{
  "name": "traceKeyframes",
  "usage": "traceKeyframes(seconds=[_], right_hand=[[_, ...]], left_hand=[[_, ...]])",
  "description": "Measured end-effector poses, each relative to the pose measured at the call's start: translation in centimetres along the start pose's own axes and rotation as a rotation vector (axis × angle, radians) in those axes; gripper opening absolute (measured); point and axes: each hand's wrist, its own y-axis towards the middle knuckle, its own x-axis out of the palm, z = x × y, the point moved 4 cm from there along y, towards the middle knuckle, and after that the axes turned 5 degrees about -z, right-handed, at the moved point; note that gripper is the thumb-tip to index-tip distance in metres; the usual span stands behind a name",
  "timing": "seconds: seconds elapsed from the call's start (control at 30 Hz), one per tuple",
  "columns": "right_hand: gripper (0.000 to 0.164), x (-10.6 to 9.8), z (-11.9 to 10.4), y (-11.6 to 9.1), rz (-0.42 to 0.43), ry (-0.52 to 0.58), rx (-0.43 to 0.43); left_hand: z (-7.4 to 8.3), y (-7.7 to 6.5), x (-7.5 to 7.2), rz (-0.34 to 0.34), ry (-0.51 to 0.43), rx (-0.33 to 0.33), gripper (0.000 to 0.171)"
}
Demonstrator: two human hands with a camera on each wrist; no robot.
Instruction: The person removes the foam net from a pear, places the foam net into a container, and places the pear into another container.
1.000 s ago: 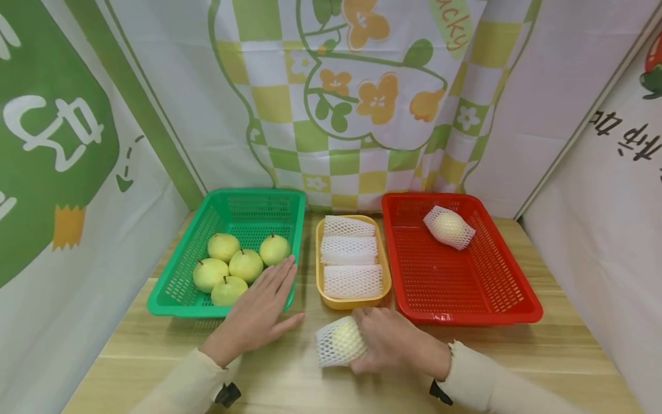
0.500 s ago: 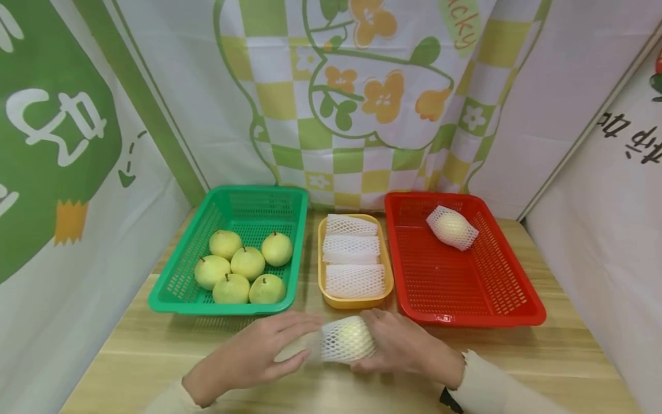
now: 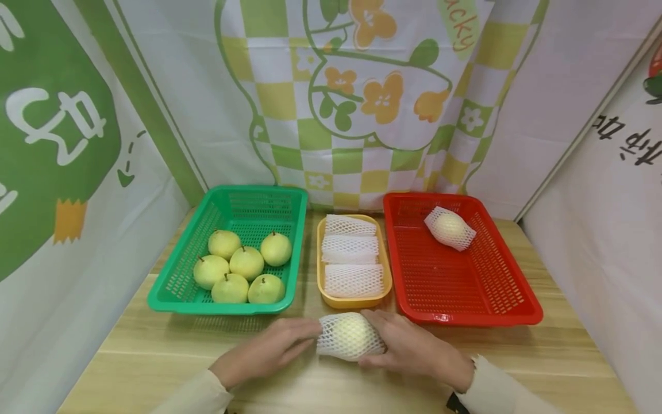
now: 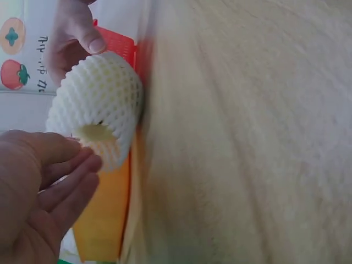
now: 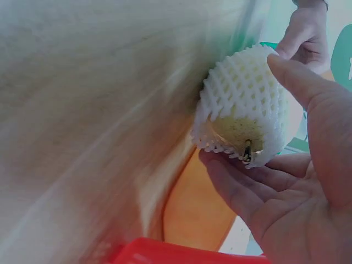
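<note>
A pear (image 3: 351,334) in a white foam net is held between both hands, just in front of the yellow box. My right hand (image 3: 414,348) grips its right end, thumb on one side and fingers on the other. In the right wrist view, the pear's stem (image 5: 247,149) shows at the net's opening beside the right fingers (image 5: 242,187). My left hand (image 3: 269,348) pinches the foam net's edge (image 4: 113,151) at the left end with thumb and fingertips. Through that opening in the left wrist view, part of the bare pear shows.
A green basket (image 3: 300,230) with several bare pears stands at the left. The yellow box (image 3: 357,303) holds several white foam nets (image 3: 354,280). A red basket (image 3: 527,313) at the right contains one netted pear (image 3: 450,228). A patterned curtain (image 3: 341,167) hangs behind.
My left hand has come from over the green basket's near right corner to the net's left end. My right hand still holds the netted pear, which has shifted slightly to the right.
</note>
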Motion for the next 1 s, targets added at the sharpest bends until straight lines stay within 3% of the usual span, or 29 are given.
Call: traceKeyframes(seconds=[0.2, 0.43, 0.63, 0.8, 1.0], right_hand=[[0.085, 0.5, 0.6, -0.2, -0.012, 0.057, 0.012], [0.082, 0.7, 0.8, -0.3, 0.017, 0.07, -0.029], [0.083, 0.7, 0.7, -0.2, 0.028, 0.086, -0.052], [0.082, 0.7, 0.3, 0.1, 0.047, 0.068, -0.087], [0.077, 0.5, 0.1, 0.3, 0.066, 0.033, -0.142]], left_hand=[[-0.4, 1.0, 0.8, 0.091, -0.011, 0.022, 0.043], [-0.3, 2.4, 1.5, 0.048, -0.041, -0.045, 0.07], [0.0, 3.5, 2.1, -0.004, -0.083, -0.113, 0.079], [0.3, 4.3, 2.5, -0.034, -0.095, -0.14, 0.075], [0.4, 4.8, 2.9, -0.04, -0.107, -0.103, 0.058]])
